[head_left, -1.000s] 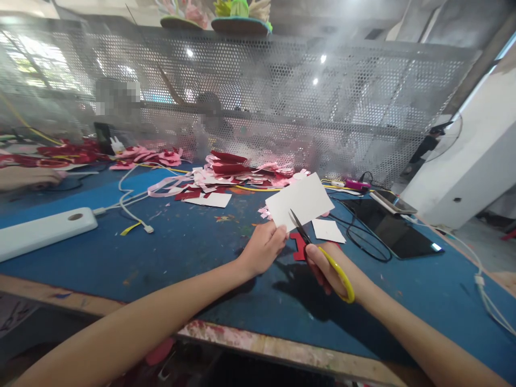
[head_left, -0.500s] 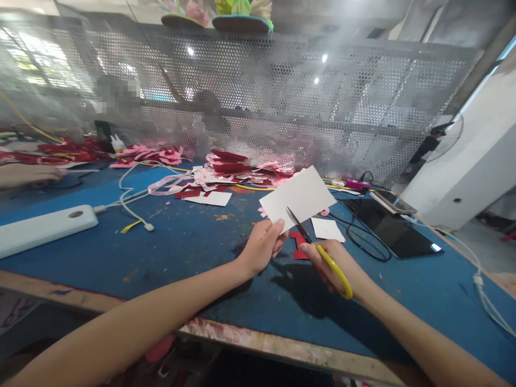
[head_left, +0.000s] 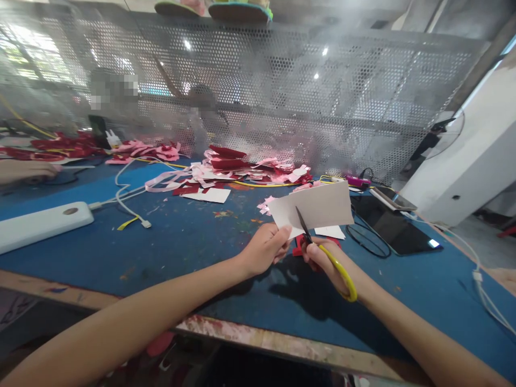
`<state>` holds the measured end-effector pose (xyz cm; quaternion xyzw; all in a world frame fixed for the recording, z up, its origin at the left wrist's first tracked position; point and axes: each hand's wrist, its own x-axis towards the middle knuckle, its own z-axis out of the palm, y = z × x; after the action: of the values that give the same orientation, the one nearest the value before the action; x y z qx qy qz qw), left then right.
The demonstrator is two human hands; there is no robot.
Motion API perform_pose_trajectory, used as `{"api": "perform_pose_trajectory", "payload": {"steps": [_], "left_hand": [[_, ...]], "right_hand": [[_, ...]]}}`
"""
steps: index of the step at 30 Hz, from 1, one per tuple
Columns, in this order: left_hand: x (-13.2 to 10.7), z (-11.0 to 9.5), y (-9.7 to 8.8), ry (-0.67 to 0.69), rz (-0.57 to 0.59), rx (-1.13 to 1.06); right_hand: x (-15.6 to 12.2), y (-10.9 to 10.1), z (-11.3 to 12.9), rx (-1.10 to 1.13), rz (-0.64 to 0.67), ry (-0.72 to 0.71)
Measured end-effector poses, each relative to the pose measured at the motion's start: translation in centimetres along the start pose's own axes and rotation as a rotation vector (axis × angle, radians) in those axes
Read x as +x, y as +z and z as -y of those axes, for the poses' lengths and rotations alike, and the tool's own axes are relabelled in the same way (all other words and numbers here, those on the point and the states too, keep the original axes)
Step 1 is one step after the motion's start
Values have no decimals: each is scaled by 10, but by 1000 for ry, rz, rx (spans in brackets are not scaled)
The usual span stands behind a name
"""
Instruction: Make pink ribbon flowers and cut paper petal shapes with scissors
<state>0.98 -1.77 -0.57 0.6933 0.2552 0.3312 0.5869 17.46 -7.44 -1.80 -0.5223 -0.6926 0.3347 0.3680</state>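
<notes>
My left hand pinches the lower left corner of a white card, thumb on top, holding it above the table. In my right hand is a pair of scissors with yellow handles and dark blades. One blade lies in front of the card's face near my left thumb; the other blade is hidden behind it. Beneath the hands lies a red cut-out piece, partly covered by my right hand. Another white card rests on the table just behind my right hand.
Pink and red scraps are heaped along the perforated metal screen. A white power strip lies at left, a dark tablet at right with cables. Another person's hand is at the far left. The table's front edge is near me.
The card has turned clockwise and tipped, its right end lower and farther right. Both hands have shifted slightly right. The view has tilted down a little.
</notes>
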Motion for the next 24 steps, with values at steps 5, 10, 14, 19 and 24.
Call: {"api": "perform_pose_trajectory", "payload": {"steps": [5, 10, 14, 19, 24], "left_hand": [[1, 2, -1, -2, -19, 2], [2, 1, -4, 27, -103, 79], [3, 2, -6, 54, -234, 200], [3, 6, -5, 99, -205, 186], [4, 7, -3, 99, -177, 94]], "right_hand": [[-1, 0, -2, -87, 26, 55], [-3, -1, 2, -74, 74, 61], [-4, -1, 2, -73, 93, 86], [-5, -2, 1, -66, 125, 111], [-7, -5, -4, 46, 181, 43]]}}
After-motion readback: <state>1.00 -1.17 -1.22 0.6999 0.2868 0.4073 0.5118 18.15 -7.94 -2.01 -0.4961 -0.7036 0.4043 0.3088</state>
